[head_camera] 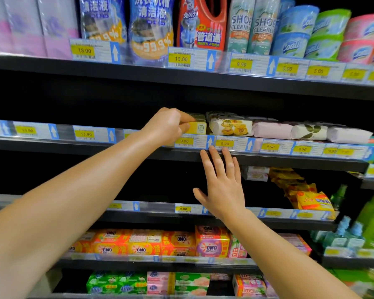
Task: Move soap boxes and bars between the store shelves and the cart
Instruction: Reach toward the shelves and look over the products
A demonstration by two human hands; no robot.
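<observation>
At the upper left of the frame, pale pink and white wrapped packs (pixel 28 24) are standing on the top shelf (pixel 138 71), with blue cleaner pouches (pixel 149 29), a red drain-cleaner bottle (pixel 209 24), two shoe cleaner bottles (pixel 253 29) and stacked round tubs (pixel 311 33) sitting further right along it.

Coming in from the lower left, the left hand (pixel 168 126) is reaching up to the middle shelf (pixel 289 159) near the centre of the frame. Its fingers are curling over the top of a yellow soap box (pixel 198 127), with the thumb underneath, so it is gripping the box at the front edge of that shelf, just above a 9.90 price tag (pixel 184 141). More boxes of the same kind seem to be lying behind it, though that part is dark.

Just right of the yellow soap box, wrapped soap bars (pixel 231 127) are lying in a row along the same shelf: a floral one, a pink one, a leaf-printed one and a pale one.

Below centre, the right hand (pixel 221 190) is held flat and open, fingers straight and slightly spread, holding nothing; its fingertips (pixel 212 151) are reaching the lip of the middle shelf.

At the right, yellow soap packets (pixel 311 201) are piled on the next shelf down. Along the bottom of the frame, orange OMO soap packs (pixel 143 244) and green and pink soap boxes (pixel 160 283) are filling the lower shelves.
</observation>
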